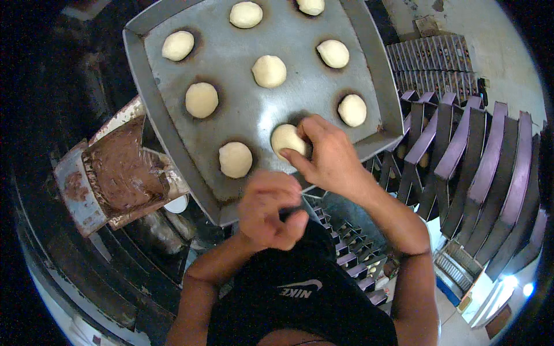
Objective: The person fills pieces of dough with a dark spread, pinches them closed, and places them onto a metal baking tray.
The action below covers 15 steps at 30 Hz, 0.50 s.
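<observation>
Pale round dough pieces, several in all [269,71], sit spaced out on a square metal tray [133,55] with dark rings on its surface. My right hand [329,158] is closed round one dough piece [284,138] near the tray's near side, thumb and fingers on its edge. My left hand [268,207] is just left of it, over the near rim, fingers curled but smeared by motion; whether it holds anything I cannot tell.
A rusty container of brown paste [124,164] stands left of the tray among dark metal surfaces. Stacks of tilted purple-grey metal pans [479,161] fill the right side and continue below the tray. A metal wire rack [453,265] is at the lower right.
</observation>
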Available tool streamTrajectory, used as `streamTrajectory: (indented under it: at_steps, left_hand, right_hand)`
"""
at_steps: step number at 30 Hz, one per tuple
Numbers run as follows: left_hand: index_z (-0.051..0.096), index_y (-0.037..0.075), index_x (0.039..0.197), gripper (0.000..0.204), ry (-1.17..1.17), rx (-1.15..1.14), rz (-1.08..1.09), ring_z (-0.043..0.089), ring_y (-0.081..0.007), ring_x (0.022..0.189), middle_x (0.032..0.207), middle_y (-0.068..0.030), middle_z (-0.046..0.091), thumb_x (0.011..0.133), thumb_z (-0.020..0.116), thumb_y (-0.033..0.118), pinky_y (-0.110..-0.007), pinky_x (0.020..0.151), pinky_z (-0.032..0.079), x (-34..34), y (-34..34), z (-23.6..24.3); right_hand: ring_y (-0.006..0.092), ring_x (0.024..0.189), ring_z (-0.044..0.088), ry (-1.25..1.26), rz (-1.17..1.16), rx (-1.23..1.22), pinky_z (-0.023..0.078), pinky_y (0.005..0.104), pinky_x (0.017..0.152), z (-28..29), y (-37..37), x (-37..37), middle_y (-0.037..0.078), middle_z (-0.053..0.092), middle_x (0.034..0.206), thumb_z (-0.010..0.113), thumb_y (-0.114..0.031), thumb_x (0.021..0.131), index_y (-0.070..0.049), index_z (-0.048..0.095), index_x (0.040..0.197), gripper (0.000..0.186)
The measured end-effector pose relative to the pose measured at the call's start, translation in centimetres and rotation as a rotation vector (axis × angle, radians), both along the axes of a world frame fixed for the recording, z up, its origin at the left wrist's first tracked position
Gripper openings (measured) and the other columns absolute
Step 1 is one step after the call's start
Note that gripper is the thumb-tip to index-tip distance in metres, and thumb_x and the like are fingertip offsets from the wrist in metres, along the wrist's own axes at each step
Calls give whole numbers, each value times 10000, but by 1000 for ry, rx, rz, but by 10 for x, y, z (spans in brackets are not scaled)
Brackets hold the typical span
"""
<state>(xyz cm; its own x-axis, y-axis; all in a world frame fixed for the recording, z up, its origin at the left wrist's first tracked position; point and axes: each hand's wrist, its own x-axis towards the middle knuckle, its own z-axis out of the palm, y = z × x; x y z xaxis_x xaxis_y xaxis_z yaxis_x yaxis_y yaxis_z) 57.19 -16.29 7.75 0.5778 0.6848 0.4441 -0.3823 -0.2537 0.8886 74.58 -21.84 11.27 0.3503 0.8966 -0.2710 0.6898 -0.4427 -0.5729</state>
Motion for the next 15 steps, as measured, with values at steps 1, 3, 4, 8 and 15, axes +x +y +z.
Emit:
streamTrajectory:
  at_steps: [1, 3, 4, 8, 15]
  left_hand:
    - [633, 13, 1022, 241, 10, 7, 222, 650, -241, 856, 1007, -122, 652, 903, 711, 207, -365, 802, 535, 7, 1, 5]
    - [624, 10, 1042, 256, 7, -89, 498, 634, -230, 894, 1031, -114, 638, 940, 669, 240, -348, 842, 511, 21, -6, 24]
    - [620, 9, 1045, 260, 6, -185, 567, 625, -225, 907, 1036, -111, 630, 957, 648, 252, -338, 854, 498, 17, -13, 32]
    - [592, 15, 976, 243, 80, -5, 321, 571, -168, 741, 858, -43, 590, 997, 624, 256, -312, 667, 460, -32, -52, 35]
    - [481, 26, 1377, 780, 134, -279, 27, 671, -209, 970, 1179, -97, 653, 728, 894, 157, -361, 869, 534, -155, -76, 39]
  right_hand:
    - [286, 948, 672, 192, -177, 200, 549, 385, 800, 2, 1, -17, 129, 642, 1092, 799, -71, 831, -21, 596, 1063, 312]
    - [234, 1007, 690, 582, -518, 604, 574, 340, 835, 12, -13, -56, 127, 657, 1112, 761, 45, 842, -11, 566, 1194, 406]
    - [249, 1184, 674, 880, -565, 661, 563, 355, 926, 26, -24, -76, 152, 678, 1158, 745, 91, 825, 13, 531, 1313, 539]
    - [212, 883, 571, 418, -363, 1003, 469, 285, 759, 6, -78, -126, 133, 613, 1077, 714, -168, 911, 2, 670, 920, 175]
    - [165, 790, 570, 1126, -590, 423, 470, 337, 728, 30, -113, -195, 38, 590, 806, 578, -359, 1060, -78, 533, 729, 436]
